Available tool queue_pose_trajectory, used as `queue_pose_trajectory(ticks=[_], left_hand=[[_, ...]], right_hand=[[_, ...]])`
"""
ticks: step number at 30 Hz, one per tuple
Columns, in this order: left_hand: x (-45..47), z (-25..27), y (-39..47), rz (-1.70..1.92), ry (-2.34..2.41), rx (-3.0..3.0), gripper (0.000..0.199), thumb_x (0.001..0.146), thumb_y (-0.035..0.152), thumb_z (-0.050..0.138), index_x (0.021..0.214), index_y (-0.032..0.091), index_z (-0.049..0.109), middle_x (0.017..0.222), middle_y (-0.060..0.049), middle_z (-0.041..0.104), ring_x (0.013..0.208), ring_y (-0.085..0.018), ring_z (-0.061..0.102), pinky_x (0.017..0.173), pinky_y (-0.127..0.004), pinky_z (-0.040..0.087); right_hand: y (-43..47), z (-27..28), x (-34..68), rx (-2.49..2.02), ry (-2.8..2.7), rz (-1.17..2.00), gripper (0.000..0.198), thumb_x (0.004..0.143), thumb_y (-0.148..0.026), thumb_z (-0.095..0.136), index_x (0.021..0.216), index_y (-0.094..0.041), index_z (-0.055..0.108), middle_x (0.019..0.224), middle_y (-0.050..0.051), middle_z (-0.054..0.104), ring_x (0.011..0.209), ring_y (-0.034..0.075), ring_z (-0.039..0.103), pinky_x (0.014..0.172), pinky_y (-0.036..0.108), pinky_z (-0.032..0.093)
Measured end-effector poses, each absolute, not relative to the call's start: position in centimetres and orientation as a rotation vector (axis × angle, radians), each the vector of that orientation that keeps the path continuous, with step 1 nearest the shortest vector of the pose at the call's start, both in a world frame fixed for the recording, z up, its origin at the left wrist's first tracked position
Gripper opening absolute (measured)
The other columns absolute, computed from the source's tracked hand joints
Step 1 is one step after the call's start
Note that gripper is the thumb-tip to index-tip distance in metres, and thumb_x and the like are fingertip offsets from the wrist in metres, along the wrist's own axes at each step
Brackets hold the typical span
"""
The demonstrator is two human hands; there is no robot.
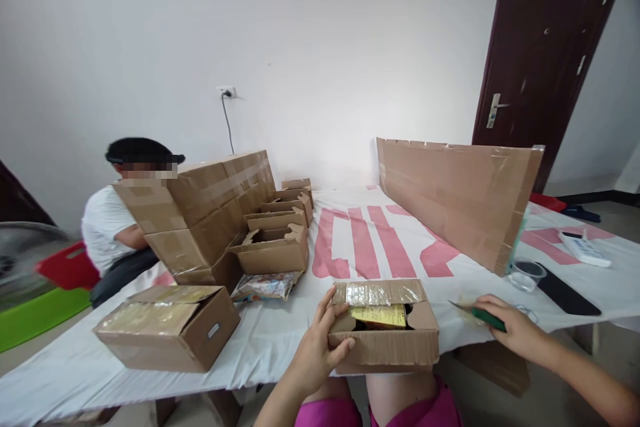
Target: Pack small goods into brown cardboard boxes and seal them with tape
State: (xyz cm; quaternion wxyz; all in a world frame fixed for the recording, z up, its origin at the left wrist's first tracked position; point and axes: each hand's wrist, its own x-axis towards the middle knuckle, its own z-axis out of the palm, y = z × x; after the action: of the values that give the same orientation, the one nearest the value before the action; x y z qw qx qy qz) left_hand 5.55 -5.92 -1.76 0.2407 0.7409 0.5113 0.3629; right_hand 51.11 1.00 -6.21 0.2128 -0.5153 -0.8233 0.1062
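Observation:
A small cardboard box (385, 350) sits at the table's front edge, its top partly open along a gap. Through the gap shows a yellow printed paper (381, 315); what lies under it is hidden. My left hand (323, 340) grips the box's left end, fingers over the top and thumb on the front. Clear tape covers the raised flap (377, 293). To the right of the box, apart from it, my right hand (510, 327) is closed round the green handle of a knife (487, 318), whose blade points left toward the box.
A taped carton (155, 327) stands left, near a printed plastic packet (267, 285). Open boxes (273, 247) line up before stacked cartons (200, 213). A cardboard panel (455, 193) stands right, beside a clear tub (527, 273) and black phone (570, 293). Another person (113, 220) sits left.

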Motion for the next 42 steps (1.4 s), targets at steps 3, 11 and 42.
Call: queue_pose_trajectory(ticks=[3,11,42], left_hand=[[5.6,-1.7,-5.9,1.007,1.385,2.029,0.054,0.085,0.049,0.061,0.132,0.022,0.054,0.161,-0.014,0.019,0.142,-0.034,0.033,0.113,-0.047,0.035],[5.6,-1.5,-5.9,1.016,1.364,2.021,0.055,0.084,0.049,0.063,0.13,0.022,0.053,0.16,-0.015,0.019,0.143,-0.035,0.031,0.113,-0.047,0.035],[5.5,-1.9,-5.8,0.97,1.365,2.023,0.053,0.084,0.042,0.064,0.13,0.023,0.049,0.161,-0.016,0.011,0.144,-0.033,0.03,0.113,-0.046,0.033]], right_hand=[[2.8,-4.9,50.9,-1.41,-2.175,0.324,0.037,0.076,-0.028,0.053,0.11,-0.023,0.066,0.116,0.012,0.067,0.111,0.028,0.062,0.096,0.036,0.049],[2.2,1.9,44.0,-1.293,-2.329,0.305,0.045,0.095,-0.05,0.039,0.133,-0.03,0.053,0.129,0.008,0.06,0.117,0.026,0.058,0.097,0.038,0.046],[3.2,6.7,34.8,-0.923,-2.835,0.049,0.039,0.096,-0.037,0.046,0.132,-0.032,0.057,0.098,0.008,0.062,0.086,0.022,0.061,0.071,0.032,0.046]])
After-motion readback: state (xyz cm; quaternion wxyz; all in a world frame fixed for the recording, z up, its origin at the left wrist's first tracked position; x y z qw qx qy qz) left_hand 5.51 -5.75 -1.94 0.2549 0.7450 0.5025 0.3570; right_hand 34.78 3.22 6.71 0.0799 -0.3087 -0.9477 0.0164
